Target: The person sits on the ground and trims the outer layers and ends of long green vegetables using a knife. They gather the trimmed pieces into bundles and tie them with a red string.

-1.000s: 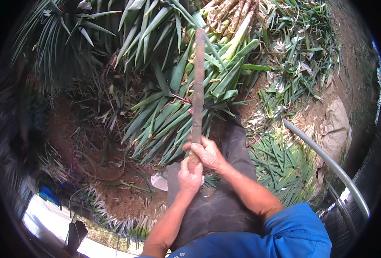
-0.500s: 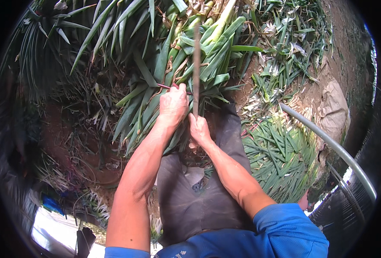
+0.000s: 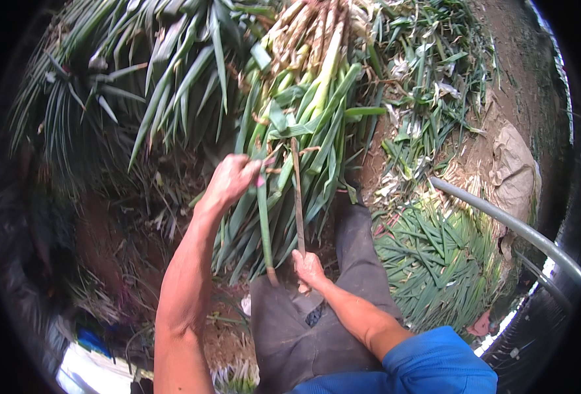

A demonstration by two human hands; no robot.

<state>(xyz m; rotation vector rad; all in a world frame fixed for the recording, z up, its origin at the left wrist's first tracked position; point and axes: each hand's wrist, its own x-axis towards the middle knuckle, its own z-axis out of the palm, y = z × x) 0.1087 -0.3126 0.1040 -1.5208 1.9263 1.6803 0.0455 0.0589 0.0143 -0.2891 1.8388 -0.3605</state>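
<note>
A large bundle of green onions (image 3: 323,131) lies before me, pale root ends away from me and green leaves toward my knees. My right hand (image 3: 309,269) is wrapped round the grip of a long, narrow, brownish-bladed knife (image 3: 298,197). Its blade points away from me over the leaves. My left hand (image 3: 234,176) is closed at the bundle's left side, fingers pinching a short pink-red tie (image 3: 261,178). How far the tie runs among the leaves is hidden. One long leaf (image 3: 265,230) hangs down just right of that hand.
More green onions (image 3: 179,65) are heaped at the far left. Loose leaf trimmings (image 3: 428,85) cover the ground at the far right. Nearer on the right lies another green onion pile (image 3: 428,262), with a grey metal pipe (image 3: 510,224) beside it and a crumpled tan sack (image 3: 515,167) behind.
My left hand has moved left and nearer me from the bundle's middle, where the tie was stretched across it. My right hand has drawn the knife back toward me.
</note>
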